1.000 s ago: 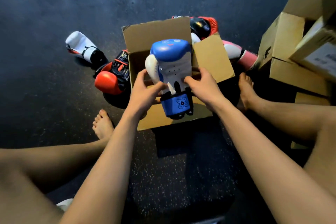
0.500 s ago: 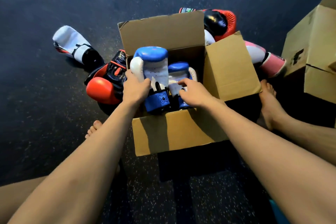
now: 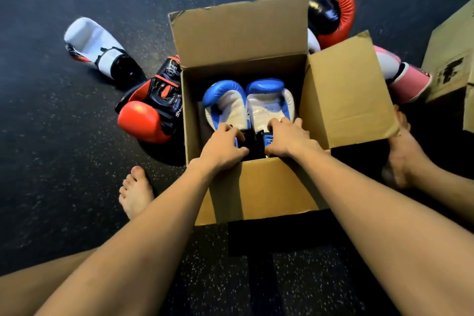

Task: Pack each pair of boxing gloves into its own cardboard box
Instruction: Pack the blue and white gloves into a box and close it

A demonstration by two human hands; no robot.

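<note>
OK, both hands are down inside the open cardboard box point(image 3: 259, 187), at its near wall. Left hand point(image 3: 223, 147) has its fingers curled over the cuff of the frame-left blue glove point(image 3: 225, 105); right hand point(image 3: 289, 140) is curled the same way over the cuff end of the frame-right blue glove point(image 3: 269, 102). Each hand holds its own glove at the wrist end; thumbs are hidden, so I can't tell how tight the hold is.

Both gloves sit in the box, centre of frame, side by side and touching along the middle. The glove bodies extend away from the hands toward the top of the frame. Long axes run near to far, roughly parallel: cuffs at the near wall under the hands, blue padded ends pointing at the far wall. White palm sides face up.

The far flap point(image 3: 238, 31) stands up and the right flap point(image 3: 346, 95) is folded outward.

Around the box, on the dark speckled floor point(image 3: 64, 161):
- red-and-black glove point(image 3: 146, 118) against the left wall
- white glove point(image 3: 95, 46) upper left, apart
- red-and-black glove behind the box point(image 3: 333, 15), upper right
- pink-and-white glove point(image 3: 402, 77) past the right flap
- second cardboard box point(image 3: 451, 64) at the right edge

Bare left foot point(image 3: 136, 192) is near the box's lower left; bare right foot point(image 3: 402, 151) is under the right flap.
</note>
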